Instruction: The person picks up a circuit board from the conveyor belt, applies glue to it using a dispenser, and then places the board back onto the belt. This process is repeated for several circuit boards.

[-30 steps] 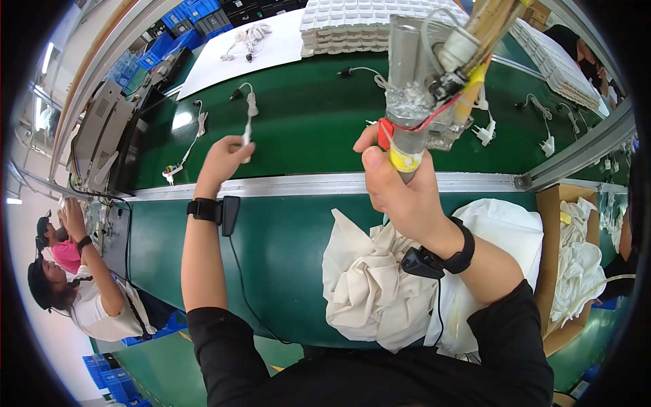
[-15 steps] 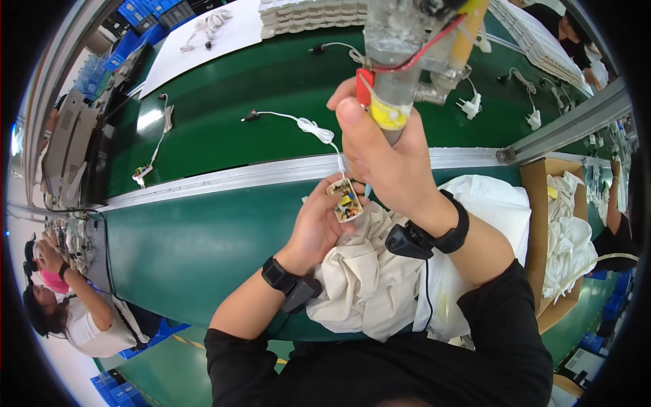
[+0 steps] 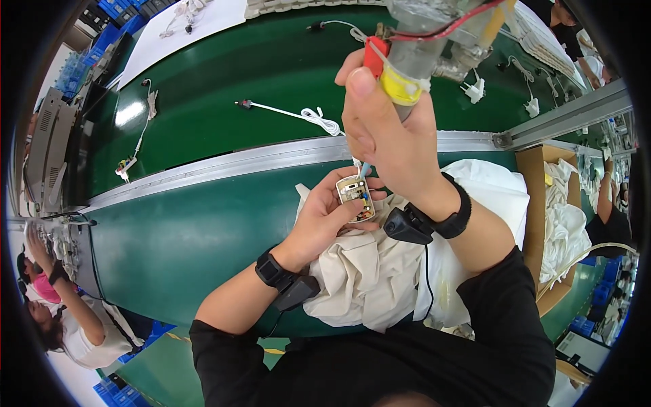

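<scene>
My left hand [image 3: 322, 216] is closed around an open white charger housing [image 3: 355, 197], its circuit board and small coloured parts facing up. The thumb lies over the board. A white cable [image 3: 319, 121] runs from the housing's top onto the far bench, bundled partway, with a dark plug at its end. Above it, my right hand [image 3: 397, 146] grips a grey dispensing gun [image 3: 413, 57] with a red trigger piece and a yellow band. Its thin bluish nozzle [image 3: 365, 169] points down at the housing's upper end; whether the tip touches the board I cannot tell.
Crumpled cream cloth [image 3: 366, 278] and a white bag [image 3: 488, 203] lie under my forearms. A metal rail [image 3: 224, 176] crosses behind my hands. Other corded chargers [image 3: 126, 166] lie on the green bench. A cardboard box [image 3: 532, 224] stands right; co-workers are at both sides.
The nozzle now meets the housing's upper end. My left hand has shifted slightly right, its thumb moving onto the board. The gun has moved a little right and down; the view has shifted too.
</scene>
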`<move>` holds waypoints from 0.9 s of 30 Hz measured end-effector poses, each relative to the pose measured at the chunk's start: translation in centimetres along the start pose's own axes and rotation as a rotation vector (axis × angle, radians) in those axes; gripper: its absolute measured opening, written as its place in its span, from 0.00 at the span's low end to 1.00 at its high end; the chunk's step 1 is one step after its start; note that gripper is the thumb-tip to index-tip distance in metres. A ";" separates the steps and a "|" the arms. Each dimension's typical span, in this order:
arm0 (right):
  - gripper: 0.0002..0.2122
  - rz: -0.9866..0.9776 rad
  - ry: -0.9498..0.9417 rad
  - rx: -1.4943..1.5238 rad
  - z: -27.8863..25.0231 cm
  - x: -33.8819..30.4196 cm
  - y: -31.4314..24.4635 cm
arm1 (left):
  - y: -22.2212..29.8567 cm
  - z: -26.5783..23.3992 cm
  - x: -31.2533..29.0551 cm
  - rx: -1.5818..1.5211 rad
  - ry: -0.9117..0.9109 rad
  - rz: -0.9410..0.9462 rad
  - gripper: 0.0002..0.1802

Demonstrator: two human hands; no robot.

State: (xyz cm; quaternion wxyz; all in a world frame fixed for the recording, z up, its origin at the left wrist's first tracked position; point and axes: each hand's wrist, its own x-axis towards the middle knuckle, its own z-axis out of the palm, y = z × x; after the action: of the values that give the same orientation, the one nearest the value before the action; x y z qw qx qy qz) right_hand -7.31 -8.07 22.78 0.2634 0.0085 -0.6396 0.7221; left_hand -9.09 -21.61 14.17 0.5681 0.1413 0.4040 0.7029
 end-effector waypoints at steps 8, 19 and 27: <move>0.14 0.005 -0.018 -0.016 -0.1 0.0 0.6 | 0.1 0.1 -0.1 0.004 -0.022 0.021 0.23; 0.14 0.034 -0.027 0.034 0.7 -0.1 -0.8 | 0.6 0.2 -0.3 -0.082 0.041 0.003 0.22; 0.14 0.058 -0.063 0.046 2.0 -0.7 -1.1 | 1.1 -0.7 -0.5 -0.275 0.134 0.115 0.20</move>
State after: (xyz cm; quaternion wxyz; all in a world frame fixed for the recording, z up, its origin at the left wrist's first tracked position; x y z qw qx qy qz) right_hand -6.93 -10.14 23.86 0.2219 0.0186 -0.6309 0.7432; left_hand -10.18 -22.37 14.69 0.5129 0.0379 0.3324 0.7906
